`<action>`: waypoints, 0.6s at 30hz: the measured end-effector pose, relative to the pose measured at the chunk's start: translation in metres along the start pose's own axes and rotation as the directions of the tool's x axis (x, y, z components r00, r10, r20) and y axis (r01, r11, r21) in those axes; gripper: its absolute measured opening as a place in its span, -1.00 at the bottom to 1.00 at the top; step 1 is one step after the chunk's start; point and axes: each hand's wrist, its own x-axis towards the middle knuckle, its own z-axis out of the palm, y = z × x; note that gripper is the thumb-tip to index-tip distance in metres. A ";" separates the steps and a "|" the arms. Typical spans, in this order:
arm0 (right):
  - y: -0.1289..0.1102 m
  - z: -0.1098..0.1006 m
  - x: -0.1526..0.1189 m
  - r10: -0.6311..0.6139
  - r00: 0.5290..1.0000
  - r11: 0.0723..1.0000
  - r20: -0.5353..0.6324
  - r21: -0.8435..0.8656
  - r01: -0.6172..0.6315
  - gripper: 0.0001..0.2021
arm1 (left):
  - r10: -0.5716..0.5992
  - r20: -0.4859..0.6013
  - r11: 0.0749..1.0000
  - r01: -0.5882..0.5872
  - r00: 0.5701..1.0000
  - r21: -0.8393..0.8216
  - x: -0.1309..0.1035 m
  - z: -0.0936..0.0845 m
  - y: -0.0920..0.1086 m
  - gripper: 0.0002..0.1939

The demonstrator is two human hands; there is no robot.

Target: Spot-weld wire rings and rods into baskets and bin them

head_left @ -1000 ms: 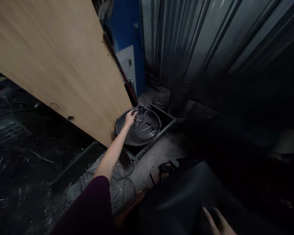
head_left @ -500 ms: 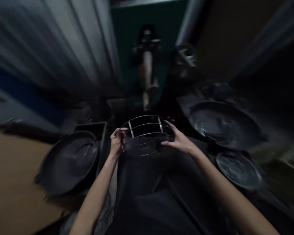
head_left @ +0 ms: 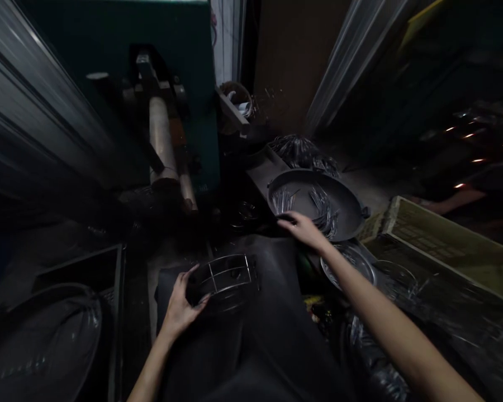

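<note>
Two bare hands: one beside a curved wire frame, one near a wide basin's rim.
The left hand (head_left: 182,310) is spread, thumb and fingers parted at the left end of the wire frame (head_left: 230,273), which rests on dark cloth (head_left: 272,312). The right hand (head_left: 304,229) is beyond the frame to its right; blur hides whether it pinches anything. Farther right of the frame, the basin (head_left: 304,195) holds wire pieces (head_left: 321,204), with a yellowish crate (head_left: 448,231) beyond. Left of the frame sits a dark tub (head_left: 37,340).
</note>
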 end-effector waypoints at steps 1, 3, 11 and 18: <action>0.023 -0.011 0.012 0.154 0.988 0.981 -0.030 -0.118 -0.156 -0.67 | 0.028 -0.003 0.999 -0.028 1.000 0.019 0.004 -0.003 0.002 -0.37; 0.065 -0.022 0.029 0.327 0.945 0.917 -0.014 -0.239 -0.321 -0.78 | 0.076 0.008 0.995 -0.076 0.997 0.066 0.009 -0.010 0.005 -0.41; 0.123 -0.002 0.035 0.372 0.922 0.900 0.109 -0.286 -0.329 -0.94 | 0.112 0.046 0.979 -0.118 0.993 0.163 0.006 -0.020 0.007 -0.28; 0.108 -0.037 0.024 0.288 0.936 0.903 -0.202 -0.268 -0.335 -0.69 | -0.052 -0.075 0.995 0.045 0.996 -0.091 0.004 -0.052 0.039 -0.33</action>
